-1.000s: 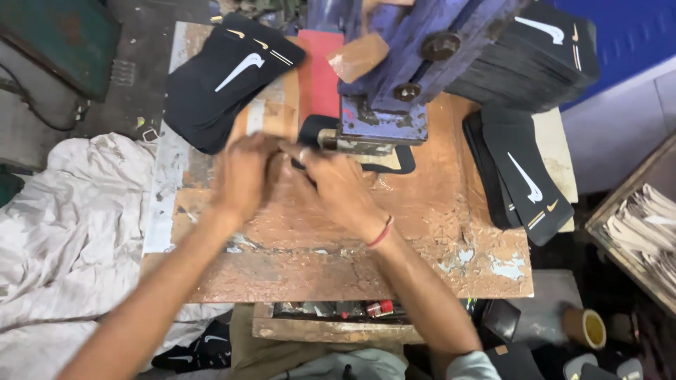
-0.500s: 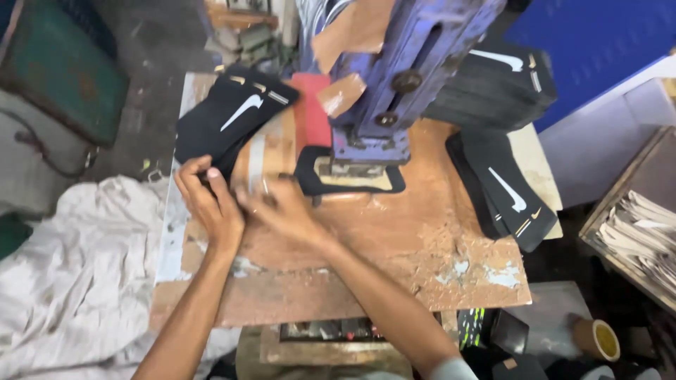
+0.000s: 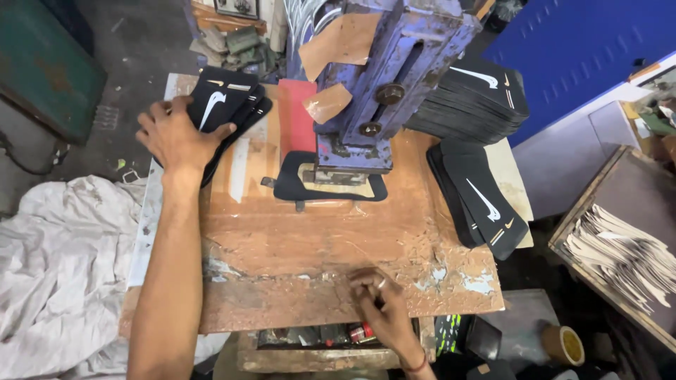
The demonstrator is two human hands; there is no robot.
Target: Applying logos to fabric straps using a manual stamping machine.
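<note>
My left hand [image 3: 174, 138] rests flat on a stack of black pieces with white marks [image 3: 224, 112] at the far left of the worn brown worktable [image 3: 296, 253]. My right hand [image 3: 377, 301] is at the table's near edge, fingers curled together; whether it holds anything small I cannot tell. A black piece [image 3: 331, 187] lies under the head of the purple press machine [image 3: 384, 77] in the middle of the table. A red pad [image 3: 296, 116] sits beside the press.
More black pieces are stacked at the right [image 3: 482, 200] and back right [image 3: 472, 98]. White cloth [image 3: 56, 267] lies on the floor left. A crate of white sheets [image 3: 620, 257] stands right, a tape roll [image 3: 563, 345] below.
Both hands left the middle of the table. The left hand moved out to the stack at far left; the right hand drew back to the near edge.
</note>
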